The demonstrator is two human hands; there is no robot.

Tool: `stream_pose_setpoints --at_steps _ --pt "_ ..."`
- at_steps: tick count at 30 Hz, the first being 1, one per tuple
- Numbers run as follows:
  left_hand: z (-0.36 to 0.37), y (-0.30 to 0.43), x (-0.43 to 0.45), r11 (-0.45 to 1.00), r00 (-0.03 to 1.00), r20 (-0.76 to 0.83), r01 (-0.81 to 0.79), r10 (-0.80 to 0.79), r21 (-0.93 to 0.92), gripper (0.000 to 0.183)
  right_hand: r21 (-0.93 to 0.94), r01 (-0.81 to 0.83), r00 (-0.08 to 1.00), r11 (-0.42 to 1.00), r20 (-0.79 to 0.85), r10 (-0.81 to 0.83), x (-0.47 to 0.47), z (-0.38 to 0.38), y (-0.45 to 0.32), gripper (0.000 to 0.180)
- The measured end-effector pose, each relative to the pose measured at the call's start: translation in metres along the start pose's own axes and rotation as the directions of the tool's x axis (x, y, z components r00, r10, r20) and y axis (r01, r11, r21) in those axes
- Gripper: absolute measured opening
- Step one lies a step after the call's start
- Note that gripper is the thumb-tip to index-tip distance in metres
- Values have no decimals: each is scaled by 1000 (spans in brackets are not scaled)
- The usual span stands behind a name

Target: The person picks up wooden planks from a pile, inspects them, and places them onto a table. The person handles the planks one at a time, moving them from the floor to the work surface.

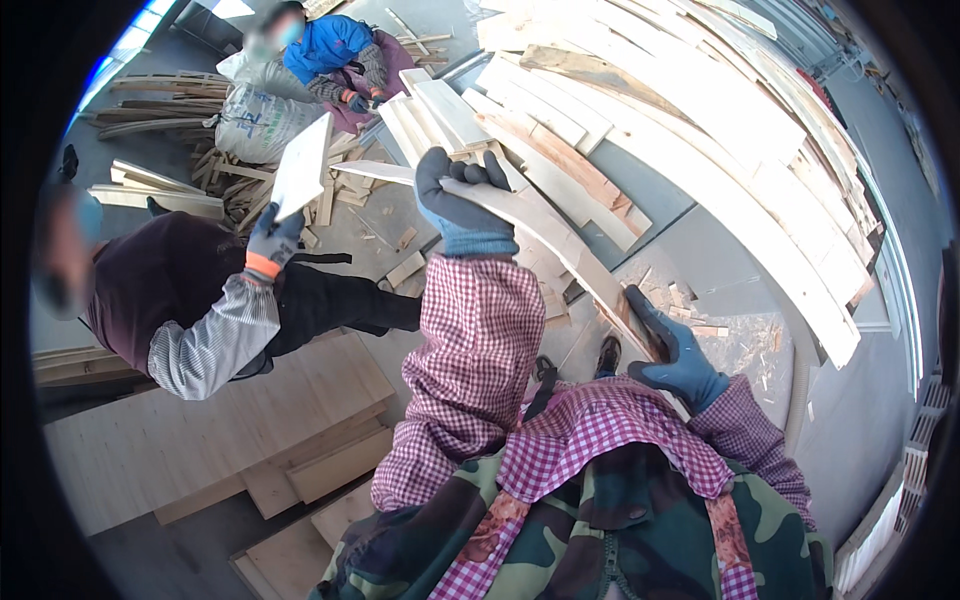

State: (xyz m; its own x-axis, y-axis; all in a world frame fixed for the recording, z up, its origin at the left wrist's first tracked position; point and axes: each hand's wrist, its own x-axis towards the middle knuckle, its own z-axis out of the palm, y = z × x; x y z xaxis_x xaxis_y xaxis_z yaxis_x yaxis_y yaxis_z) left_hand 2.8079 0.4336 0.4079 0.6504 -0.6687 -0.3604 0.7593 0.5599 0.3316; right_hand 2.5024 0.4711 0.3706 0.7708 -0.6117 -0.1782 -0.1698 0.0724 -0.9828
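A long, narrow wooden board slants across in front of me, from the upper left down toward my chest. My left hand, in a blue-grey work glove, grips it toward the far end with fingers curled over the edge. My right hand, gloved alike, holds the near part between thumb and fingers. Rough brown bark or damaged wood shows on the board's edge beside the right hand. Part of the near end is hidden by that hand and my checked sleeve.
A large stack of pale boards fills the right; shorter boards lie ahead. At left, a co-worker's gloved hand holds a short board. Another person in blue sits beyond, near white sacks and offcuts. Plywood lies lower left.
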Motion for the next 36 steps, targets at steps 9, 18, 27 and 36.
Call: stream_pose_setpoints --at_steps 9,18,27,36 --pt "36 -36 2 999 998 -54 -38 36 -39 24 51 112 985 992 -140 -104 5 -17 -2 93" --pt "40 -50 9 992 999 -43 0 -5 -126 29 -136 217 931 967 -270 -247 8 -14 9 91" --pt "35 -41 19 983 998 -65 -8 -4 -182 31 -229 242 911 943 -282 -302 22 -4 20 92" --pt "37 -43 27 965 995 -96 -33 8 -261 28 -302 141 899 943 -359 -250 30 7 16 90"
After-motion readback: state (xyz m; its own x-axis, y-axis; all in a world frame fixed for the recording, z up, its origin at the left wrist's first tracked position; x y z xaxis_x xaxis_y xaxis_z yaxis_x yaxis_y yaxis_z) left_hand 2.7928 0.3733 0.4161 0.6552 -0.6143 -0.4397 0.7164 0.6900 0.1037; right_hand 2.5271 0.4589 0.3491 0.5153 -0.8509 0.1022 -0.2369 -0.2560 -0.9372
